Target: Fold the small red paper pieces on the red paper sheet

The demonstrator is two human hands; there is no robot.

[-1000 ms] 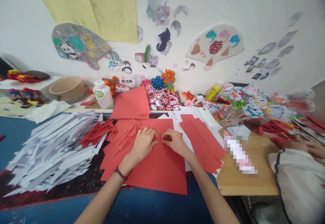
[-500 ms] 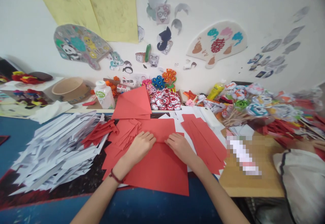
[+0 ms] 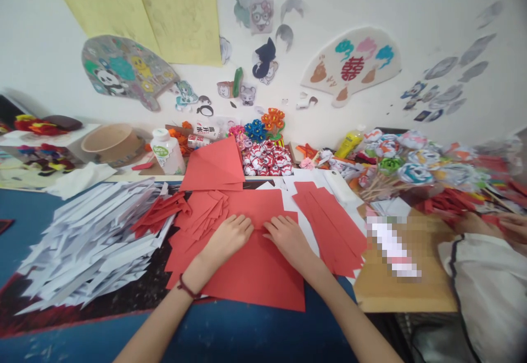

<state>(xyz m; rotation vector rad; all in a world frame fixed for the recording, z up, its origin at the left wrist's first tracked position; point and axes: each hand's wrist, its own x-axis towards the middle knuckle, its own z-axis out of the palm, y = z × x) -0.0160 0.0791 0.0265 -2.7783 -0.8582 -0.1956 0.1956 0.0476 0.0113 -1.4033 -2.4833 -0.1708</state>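
My left hand (image 3: 231, 236) and my right hand (image 3: 290, 238) face each other over a large red paper sheet (image 3: 255, 280). Curled fingers on both sides pinch the ends of a small red paper piece (image 3: 259, 221), which shows as a narrow band between them. Its exact outline blends into the red sheets below. Left of my left hand, several small red paper pieces (image 3: 206, 212) overlap in a loose stack. To the right of my right hand lie long red paper strips (image 3: 329, 225) on white paper.
A big heap of folded white paper (image 3: 99, 242) covers the left side, with red folded pieces (image 3: 162, 213) on its edge. A white bottle (image 3: 168, 153) and paper flowers (image 3: 269, 160) stand behind. At right, another person's sleeve (image 3: 489, 291) is beside a wooden board (image 3: 407, 300).
My right hand has shifted slightly left, closer to my left hand, which has barely moved. The whole view has shifted a little. The other person's hands at right have moved.
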